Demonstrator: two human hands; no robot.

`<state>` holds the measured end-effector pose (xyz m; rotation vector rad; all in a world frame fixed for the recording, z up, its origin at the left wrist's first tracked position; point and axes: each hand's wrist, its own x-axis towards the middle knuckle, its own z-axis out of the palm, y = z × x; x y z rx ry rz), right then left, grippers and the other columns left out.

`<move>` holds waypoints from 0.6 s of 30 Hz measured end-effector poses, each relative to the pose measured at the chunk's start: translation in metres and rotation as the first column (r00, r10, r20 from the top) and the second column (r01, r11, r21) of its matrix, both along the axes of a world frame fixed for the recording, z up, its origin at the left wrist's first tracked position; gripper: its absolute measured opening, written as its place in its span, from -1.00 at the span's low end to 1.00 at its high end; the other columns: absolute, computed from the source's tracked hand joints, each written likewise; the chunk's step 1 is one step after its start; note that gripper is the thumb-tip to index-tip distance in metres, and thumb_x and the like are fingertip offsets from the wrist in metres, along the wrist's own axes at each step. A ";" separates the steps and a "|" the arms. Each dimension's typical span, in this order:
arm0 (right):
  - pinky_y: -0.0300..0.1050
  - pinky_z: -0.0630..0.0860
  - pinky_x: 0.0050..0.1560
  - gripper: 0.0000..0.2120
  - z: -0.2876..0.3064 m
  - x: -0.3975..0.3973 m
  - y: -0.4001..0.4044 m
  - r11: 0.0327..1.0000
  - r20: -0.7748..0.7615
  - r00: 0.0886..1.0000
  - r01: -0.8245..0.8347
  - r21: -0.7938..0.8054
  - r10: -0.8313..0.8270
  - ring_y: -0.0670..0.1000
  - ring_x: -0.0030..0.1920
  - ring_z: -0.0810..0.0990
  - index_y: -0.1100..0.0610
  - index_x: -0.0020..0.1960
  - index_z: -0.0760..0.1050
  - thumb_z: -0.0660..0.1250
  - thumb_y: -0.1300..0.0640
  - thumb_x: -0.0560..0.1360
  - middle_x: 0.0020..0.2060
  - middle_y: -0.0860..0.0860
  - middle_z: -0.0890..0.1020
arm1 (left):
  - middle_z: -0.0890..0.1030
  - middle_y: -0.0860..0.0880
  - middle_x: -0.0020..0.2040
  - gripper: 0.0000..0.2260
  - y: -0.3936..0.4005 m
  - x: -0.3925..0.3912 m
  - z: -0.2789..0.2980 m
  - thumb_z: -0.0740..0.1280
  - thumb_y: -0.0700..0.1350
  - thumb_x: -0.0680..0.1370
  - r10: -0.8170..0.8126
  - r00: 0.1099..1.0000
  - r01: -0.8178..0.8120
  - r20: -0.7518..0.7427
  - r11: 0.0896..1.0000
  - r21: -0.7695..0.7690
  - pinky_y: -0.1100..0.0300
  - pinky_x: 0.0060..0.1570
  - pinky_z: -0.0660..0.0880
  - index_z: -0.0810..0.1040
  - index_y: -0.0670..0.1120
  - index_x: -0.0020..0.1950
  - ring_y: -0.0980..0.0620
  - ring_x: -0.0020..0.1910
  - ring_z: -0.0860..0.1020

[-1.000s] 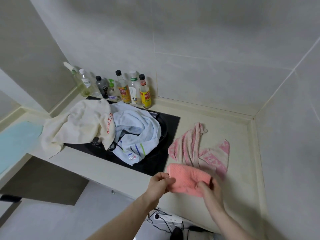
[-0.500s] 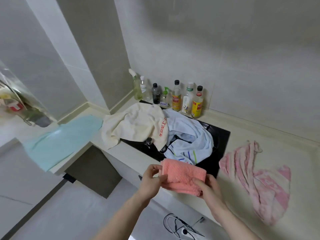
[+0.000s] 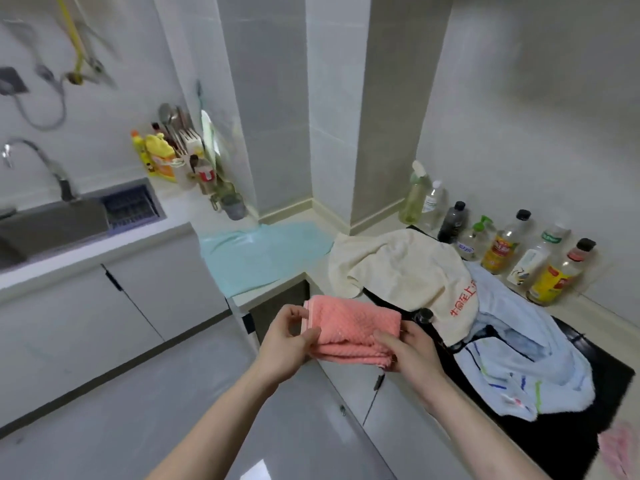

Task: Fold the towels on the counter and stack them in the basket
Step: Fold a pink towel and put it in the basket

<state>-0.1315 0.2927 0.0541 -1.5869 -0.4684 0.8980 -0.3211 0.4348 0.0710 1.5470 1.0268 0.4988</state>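
A folded salmon-pink towel hangs in the air in front of the counter edge. My left hand pinches its left end and my right hand grips its right end. On the black stovetop lie a cream towel with red lettering and a pale blue towel with coloured stripes. A light teal towel lies flat on the counter corner. A corner of a pink striped towel shows at the far right edge. No basket is in view.
Several bottles stand along the wall behind the stove. To the left are a sink with a tap, a dish rack and utensil holders. White cabinet doors and grey floor lie below.
The view has swung left, from the right counter corner toward the sink. Both hands have carried the folded pink towel leftward off the counter, still gripping its two ends.
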 end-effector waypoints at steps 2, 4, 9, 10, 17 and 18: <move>-0.06 0.63 -0.21 -0.74 0.014 -0.007 0.030 0.997 0.028 0.997 -0.079 0.001 0.078 0.01 -0.13 0.74 0.06 0.16 0.57 0.50 0.14 0.49 -0.07 0.01 0.76 | 0.63 -0.03 0.05 -0.85 0.018 -0.014 0.004 0.41 -0.17 0.57 0.081 0.996 -0.081 0.022 0.997 0.007 0.14 -0.22 0.53 0.51 -0.03 0.10 0.04 -0.22 0.55; -0.08 0.58 -0.27 -0.74 0.023 -0.011 0.061 0.989 0.042 0.988 -0.149 -0.001 0.149 0.00 -0.23 0.70 0.10 0.15 0.58 0.50 0.16 0.49 -0.10 0.07 0.75 | 0.63 -0.07 0.05 -0.84 0.037 -0.028 0.008 0.43 -0.17 0.55 0.154 0.987 -0.155 0.034 0.988 0.006 0.14 -0.14 0.50 0.52 -0.03 0.09 0.05 -0.17 0.55; -0.14 0.51 -0.34 -0.75 0.033 -0.019 0.148 0.946 0.070 0.943 -0.325 -0.003 0.325 -0.09 -0.29 0.62 0.11 0.13 0.57 0.51 0.15 0.48 -0.13 0.02 0.74 | 0.63 0.04 0.13 -0.83 0.084 -0.056 0.014 0.45 -0.13 0.55 0.329 0.944 -0.329 0.042 0.944 0.009 0.01 0.01 0.56 0.53 0.03 0.08 0.00 -0.18 0.58; -0.15 0.50 -0.35 -0.76 0.035 -0.022 0.165 0.932 0.076 0.929 -0.362 -0.001 0.361 -0.09 -0.31 0.60 0.11 0.12 0.58 0.52 0.14 0.48 -0.15 0.02 0.74 | 0.62 0.07 0.15 -0.83 0.093 -0.060 0.016 0.45 -0.12 0.55 0.363 0.931 -0.364 0.042 0.931 0.011 0.02 0.02 0.56 0.52 0.04 0.08 0.01 -0.19 0.59; -0.11 0.45 -0.41 -0.74 0.041 -0.049 0.271 0.792 0.084 0.789 -0.611 0.011 0.608 0.00 -0.41 0.53 0.16 0.09 0.58 0.54 0.13 0.46 -0.27 0.05 0.71 | 0.62 0.08 0.16 -0.84 0.129 -0.103 0.029 0.44 -0.14 0.56 0.596 0.802 -0.596 0.048 0.803 0.000 0.06 0.00 0.55 0.52 0.00 0.08 0.11 -0.32 0.58; -0.11 0.46 -0.41 -0.74 0.042 -0.057 0.283 0.765 0.078 0.763 -0.644 0.005 0.642 0.00 -0.40 0.54 0.16 0.10 0.58 0.53 0.13 0.47 -0.24 0.07 0.71 | 0.62 0.06 0.15 -0.84 0.131 -0.110 0.031 0.44 -0.16 0.56 0.626 0.779 -0.626 0.048 0.780 0.000 0.07 -0.02 0.53 0.52 -0.02 0.08 0.12 -0.35 0.57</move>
